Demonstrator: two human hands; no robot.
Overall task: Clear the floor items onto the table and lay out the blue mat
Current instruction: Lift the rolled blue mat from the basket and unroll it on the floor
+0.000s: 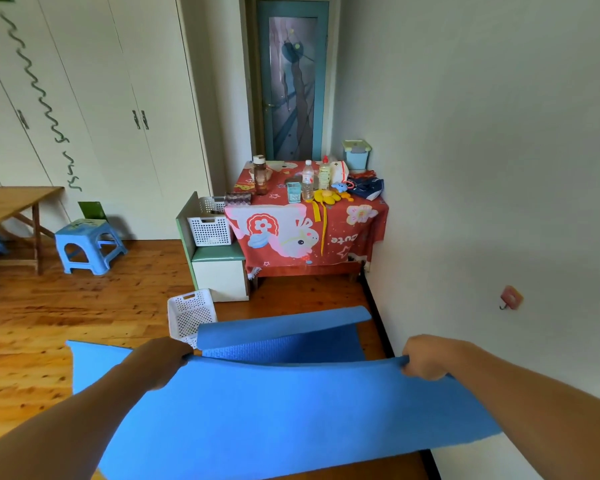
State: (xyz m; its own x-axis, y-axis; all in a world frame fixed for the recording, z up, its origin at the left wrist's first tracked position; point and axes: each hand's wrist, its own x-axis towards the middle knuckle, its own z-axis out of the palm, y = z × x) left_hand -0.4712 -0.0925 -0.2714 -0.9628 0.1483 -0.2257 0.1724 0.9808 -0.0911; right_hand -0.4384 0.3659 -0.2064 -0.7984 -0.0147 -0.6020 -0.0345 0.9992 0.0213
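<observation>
I hold the blue mat (274, 410) by a fold line in front of me, above the wooden floor. My left hand (163, 362) grips the fold at its left end and my right hand (426, 356) grips it at the right end. The mat's far part (284, 330) lies folded on the floor beyond my hands. The table (357, 233), draped in a red cartoon cloth, stands against the back wall. On it are bottles (307, 181), a yellow toy (326, 197), a blue cup (293, 192) and dark cloth (368, 188).
A white basket (189, 315) lies tipped on the floor just beyond the mat's left side. A small cabinet (219, 271) with another white basket (210, 228) stands left of the table. A blue stool (89, 244) and wooden table (11, 202) sit far left. The wall runs close on my right.
</observation>
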